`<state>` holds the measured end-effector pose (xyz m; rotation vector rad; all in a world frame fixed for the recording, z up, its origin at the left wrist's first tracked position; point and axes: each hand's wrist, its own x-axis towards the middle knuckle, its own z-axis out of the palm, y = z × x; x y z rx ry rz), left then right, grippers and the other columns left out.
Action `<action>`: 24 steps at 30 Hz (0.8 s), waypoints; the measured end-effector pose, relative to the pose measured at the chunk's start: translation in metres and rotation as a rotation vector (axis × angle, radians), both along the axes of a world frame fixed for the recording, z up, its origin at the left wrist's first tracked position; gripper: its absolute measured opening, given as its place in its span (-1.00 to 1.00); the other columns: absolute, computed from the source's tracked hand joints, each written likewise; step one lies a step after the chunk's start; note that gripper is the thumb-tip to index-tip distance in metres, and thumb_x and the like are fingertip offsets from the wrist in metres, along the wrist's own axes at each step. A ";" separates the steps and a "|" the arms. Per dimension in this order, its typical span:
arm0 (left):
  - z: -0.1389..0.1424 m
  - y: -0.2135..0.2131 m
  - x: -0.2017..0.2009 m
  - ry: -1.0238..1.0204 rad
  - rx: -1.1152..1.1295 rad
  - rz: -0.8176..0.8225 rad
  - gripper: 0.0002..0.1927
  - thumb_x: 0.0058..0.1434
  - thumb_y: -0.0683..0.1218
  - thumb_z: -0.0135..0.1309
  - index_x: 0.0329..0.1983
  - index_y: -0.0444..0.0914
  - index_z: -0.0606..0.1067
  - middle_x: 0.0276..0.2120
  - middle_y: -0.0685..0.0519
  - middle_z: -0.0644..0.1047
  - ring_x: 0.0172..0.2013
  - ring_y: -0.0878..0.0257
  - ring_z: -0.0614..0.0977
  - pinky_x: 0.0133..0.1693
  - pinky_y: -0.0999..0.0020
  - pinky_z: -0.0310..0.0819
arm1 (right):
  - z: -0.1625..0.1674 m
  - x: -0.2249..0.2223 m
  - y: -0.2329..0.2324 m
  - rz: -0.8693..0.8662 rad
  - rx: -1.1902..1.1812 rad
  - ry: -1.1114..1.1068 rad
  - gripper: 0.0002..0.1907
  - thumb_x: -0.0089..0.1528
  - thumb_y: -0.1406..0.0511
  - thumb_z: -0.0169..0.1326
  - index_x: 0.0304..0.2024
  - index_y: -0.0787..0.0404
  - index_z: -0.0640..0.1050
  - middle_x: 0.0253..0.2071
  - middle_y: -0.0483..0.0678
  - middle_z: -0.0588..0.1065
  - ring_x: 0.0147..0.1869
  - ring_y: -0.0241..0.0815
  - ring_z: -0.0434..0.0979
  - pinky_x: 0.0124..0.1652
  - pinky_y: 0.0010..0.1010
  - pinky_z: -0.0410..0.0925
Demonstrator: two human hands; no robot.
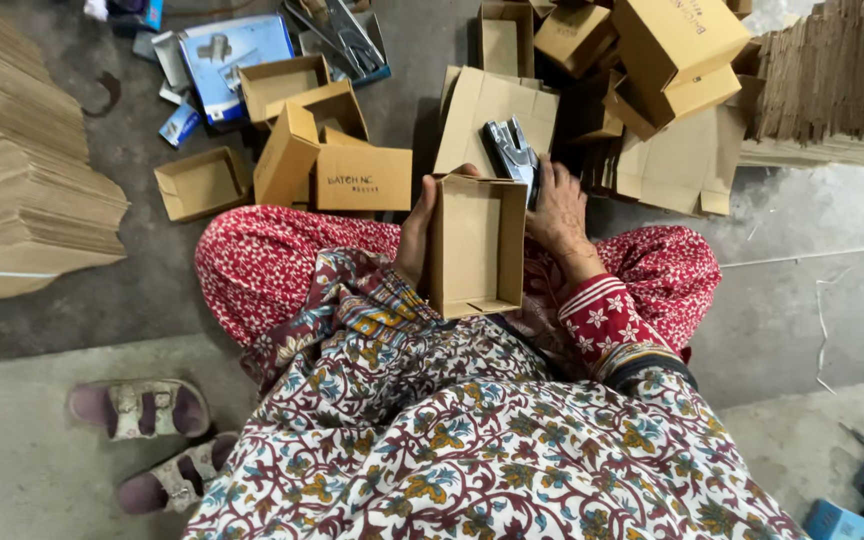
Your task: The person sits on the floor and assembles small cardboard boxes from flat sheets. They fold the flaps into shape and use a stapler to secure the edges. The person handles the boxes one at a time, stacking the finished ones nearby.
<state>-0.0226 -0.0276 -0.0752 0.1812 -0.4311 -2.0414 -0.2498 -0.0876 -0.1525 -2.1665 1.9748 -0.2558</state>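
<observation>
I sit cross-legged on the floor with an open brown cardboard box (474, 245) in my lap, its hollow side up. My left hand (416, 228) grips the box's left wall, thumb over the far corner. My right hand (555, 212) is at the box's far right corner and holds a metal stapler (512, 152) whose jaws sit on the box's edge.
Folded small boxes (337, 155) lie scattered ahead on the concrete floor, more piled at the far right (672, 50). Stacks of flat cardboard (22, 170) stand at the left and at the right (832, 90). Two sandals (152, 440) lie by my left knee.
</observation>
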 end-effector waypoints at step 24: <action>0.029 0.015 0.031 -0.570 -0.729 -0.071 -0.31 0.27 0.35 0.22 0.26 -0.14 0.38 0.42 -0.12 0.19 0.40 0.07 0.29 0.36 0.16 0.28 | 0.134 -0.022 0.227 -0.029 0.935 -2.036 -0.04 0.06 0.16 0.34 0.40 0.34 0.22 -0.01 0.14 0.43 -0.10 -0.06 0.49 -0.21 -0.25 0.41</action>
